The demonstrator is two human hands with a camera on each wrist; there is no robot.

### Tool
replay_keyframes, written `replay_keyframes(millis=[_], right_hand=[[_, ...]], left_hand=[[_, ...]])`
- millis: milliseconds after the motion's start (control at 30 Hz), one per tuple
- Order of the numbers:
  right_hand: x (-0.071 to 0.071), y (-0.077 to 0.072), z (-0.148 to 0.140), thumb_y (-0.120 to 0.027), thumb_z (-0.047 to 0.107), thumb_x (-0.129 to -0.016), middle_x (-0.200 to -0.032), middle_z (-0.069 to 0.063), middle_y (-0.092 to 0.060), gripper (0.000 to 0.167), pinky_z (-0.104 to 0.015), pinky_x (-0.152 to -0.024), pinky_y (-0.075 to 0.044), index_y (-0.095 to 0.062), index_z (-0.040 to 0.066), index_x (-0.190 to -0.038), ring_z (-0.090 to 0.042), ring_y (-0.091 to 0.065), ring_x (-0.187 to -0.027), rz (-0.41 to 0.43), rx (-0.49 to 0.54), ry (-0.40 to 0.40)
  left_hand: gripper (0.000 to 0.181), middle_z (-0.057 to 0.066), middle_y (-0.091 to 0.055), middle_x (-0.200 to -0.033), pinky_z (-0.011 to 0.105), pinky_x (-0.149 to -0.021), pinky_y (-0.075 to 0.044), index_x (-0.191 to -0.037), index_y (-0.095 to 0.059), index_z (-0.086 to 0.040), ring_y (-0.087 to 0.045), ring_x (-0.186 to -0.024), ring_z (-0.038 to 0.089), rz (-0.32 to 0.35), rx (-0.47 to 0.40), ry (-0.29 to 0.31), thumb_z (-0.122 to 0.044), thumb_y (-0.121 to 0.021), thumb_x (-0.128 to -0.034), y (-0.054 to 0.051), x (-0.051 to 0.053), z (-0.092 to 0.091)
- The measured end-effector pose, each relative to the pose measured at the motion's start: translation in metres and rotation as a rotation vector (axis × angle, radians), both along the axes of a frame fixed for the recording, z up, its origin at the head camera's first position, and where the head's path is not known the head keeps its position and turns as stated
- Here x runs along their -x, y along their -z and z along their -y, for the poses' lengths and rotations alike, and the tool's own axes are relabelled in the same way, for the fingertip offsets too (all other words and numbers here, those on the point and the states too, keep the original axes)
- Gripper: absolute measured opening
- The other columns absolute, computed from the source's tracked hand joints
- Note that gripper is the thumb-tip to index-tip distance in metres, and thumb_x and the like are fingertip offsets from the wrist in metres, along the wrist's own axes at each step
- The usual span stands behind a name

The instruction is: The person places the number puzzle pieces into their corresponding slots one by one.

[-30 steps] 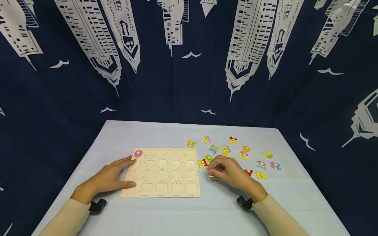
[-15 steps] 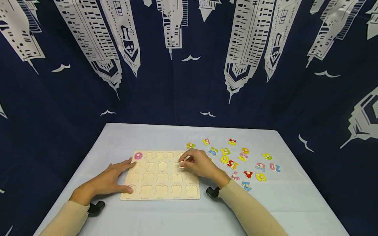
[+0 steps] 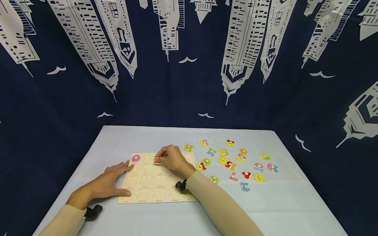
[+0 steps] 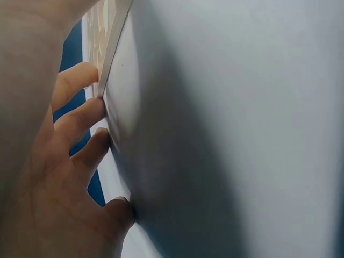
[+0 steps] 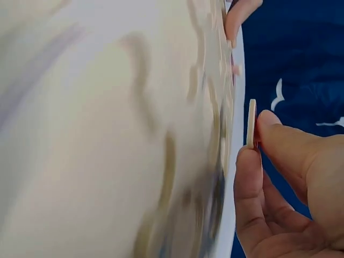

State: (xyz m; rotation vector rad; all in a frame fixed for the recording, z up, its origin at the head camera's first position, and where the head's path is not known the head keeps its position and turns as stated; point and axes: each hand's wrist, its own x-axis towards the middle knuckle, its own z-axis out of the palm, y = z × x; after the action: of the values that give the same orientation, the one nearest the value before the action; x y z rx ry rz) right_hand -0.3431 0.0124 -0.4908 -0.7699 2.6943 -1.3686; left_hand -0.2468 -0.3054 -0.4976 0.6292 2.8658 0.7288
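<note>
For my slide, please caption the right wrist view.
Right hand pinches a thin piece between its fingers, over the recessed pale board.

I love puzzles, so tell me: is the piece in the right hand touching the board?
Apart. The right wrist view shows the pinched piece off the board, with some blue cloth visible between them.

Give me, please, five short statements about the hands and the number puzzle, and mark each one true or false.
1. The right hand pinches a small piece. True.
2. The loose number pieces all lie left of the puzzle board. False: the loose number pieces lie to its right.
3. The pink ring-shaped piece sits in the far left corner of the puzzle board. True.
4. The left hand is away from the puzzle board. False: it touches the left edge.
5. The dark blue cloth shows white building shapes. True.
</note>
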Motion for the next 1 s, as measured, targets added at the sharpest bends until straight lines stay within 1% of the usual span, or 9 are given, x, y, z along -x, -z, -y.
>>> replay_keyframes(millis=[133, 233, 300, 400, 500, 633, 800, 900, 1000], right_hand=[[0.001, 0.002, 0.026, -0.091, 0.014, -0.104, -0.097, 0.0, -0.089, 0.006, -0.018, -0.083, -0.06, -0.09, 0.012, -0.098, -0.001, -0.07, -0.084, 0.014, -0.027, -0.003], [0.004, 0.001, 0.039, -0.089, 0.015, -0.106, -0.096, 0.003, -0.087, 0.008, -0.018, -0.084, -0.059, -0.089, 0.013, -0.098, -0.002, -0.067, -0.088, 0.039, -0.052, -0.009], [0.007, 0.0, 0.045, -0.088, 0.015, -0.106, -0.096, 0.003, -0.086, 0.008, -0.018, -0.085, -0.059, -0.089, 0.013, -0.098, -0.002, -0.067, -0.089, 0.053, -0.059, -0.001], [0.011, 0.0, 0.049, -0.09, 0.015, -0.105, -0.096, 0.004, -0.087, 0.007, -0.019, -0.087, -0.06, -0.089, 0.013, -0.099, -0.002, -0.067, -0.09, 0.051, -0.07, 0.021], [0.014, 0.001, 0.054, -0.091, 0.018, -0.104, -0.094, 0.005, -0.087, 0.007, -0.02, -0.089, -0.059, -0.09, 0.014, -0.098, -0.002, -0.067, -0.089, 0.027, -0.09, 0.051], [0.013, 0.002, 0.063, -0.092, 0.022, -0.103, -0.092, 0.007, -0.086, 0.008, -0.022, -0.086, -0.058, -0.091, 0.018, -0.098, -0.002, -0.066, -0.086, 0.022, -0.123, 0.087], [0.013, 0.001, 0.069, -0.093, 0.023, -0.102, -0.089, 0.008, -0.083, 0.006, -0.022, -0.079, -0.054, -0.091, 0.019, -0.098, -0.003, -0.064, -0.082, 0.034, -0.156, 0.107], [0.013, 0.0, 0.07, -0.095, 0.022, -0.101, -0.09, 0.006, -0.085, 0.006, -0.022, -0.078, -0.056, -0.092, 0.018, -0.096, -0.004, -0.065, -0.083, 0.034, -0.158, 0.111], [0.013, 0.002, 0.07, -0.096, 0.02, -0.099, -0.092, 0.005, -0.087, 0.007, -0.022, -0.081, -0.059, -0.092, 0.017, -0.094, -0.004, -0.067, -0.085, 0.037, -0.159, 0.115]], left_hand=[[0.116, 0.031, -0.041, -0.185, 0.088, -0.13, -0.036, -0.173, -0.055, -0.01, -0.038, -0.168, 0.065, -0.004, 0.018, 0.0, -0.064, -0.102, -0.0819, 0.001, -0.002, 0.001], [0.116, 0.032, -0.042, -0.184, 0.088, -0.13, -0.036, -0.173, -0.055, -0.009, -0.04, -0.167, 0.065, -0.018, 0.017, 0.004, -0.062, -0.103, -0.0815, -0.001, 0.0, 0.001], [0.115, 0.031, -0.042, -0.184, 0.088, -0.131, -0.034, -0.173, -0.055, -0.009, -0.039, -0.168, 0.065, -0.021, 0.013, 0.008, -0.061, -0.103, -0.0816, -0.002, 0.002, 0.0], [0.116, 0.03, -0.04, -0.185, 0.088, -0.132, -0.032, -0.173, -0.054, -0.008, -0.038, -0.169, 0.064, -0.016, 0.011, 0.012, -0.062, -0.103, -0.0822, -0.003, 0.005, -0.002], [0.118, 0.028, -0.038, -0.187, 0.088, -0.134, -0.031, -0.174, -0.053, -0.01, -0.036, -0.17, 0.063, 0.003, 0.014, 0.002, -0.065, -0.101, -0.0823, -0.004, 0.006, -0.002], [0.117, 0.03, -0.039, -0.187, 0.088, -0.133, -0.032, -0.174, -0.054, -0.01, -0.036, -0.17, 0.065, 0.008, 0.016, -0.01, -0.065, -0.102, -0.0823, -0.004, 0.003, 0.0], [0.116, 0.03, -0.038, -0.187, 0.088, -0.132, -0.033, -0.175, -0.053, -0.01, -0.036, -0.169, 0.065, 0.016, 0.014, -0.016, -0.061, -0.103, -0.0828, -0.003, 0.0, 0.002], [0.116, 0.031, -0.037, -0.187, 0.088, -0.133, -0.032, -0.175, -0.052, -0.01, -0.035, -0.17, 0.065, 0.027, 0.01, -0.015, -0.06, -0.103, -0.0833, -0.003, -0.001, 0.002], [0.116, 0.031, -0.037, -0.187, 0.088, -0.133, -0.031, -0.175, -0.052, -0.01, -0.034, -0.17, 0.064, 0.035, 0.008, -0.014, -0.06, -0.103, -0.0834, -0.002, -0.003, 0.002]])
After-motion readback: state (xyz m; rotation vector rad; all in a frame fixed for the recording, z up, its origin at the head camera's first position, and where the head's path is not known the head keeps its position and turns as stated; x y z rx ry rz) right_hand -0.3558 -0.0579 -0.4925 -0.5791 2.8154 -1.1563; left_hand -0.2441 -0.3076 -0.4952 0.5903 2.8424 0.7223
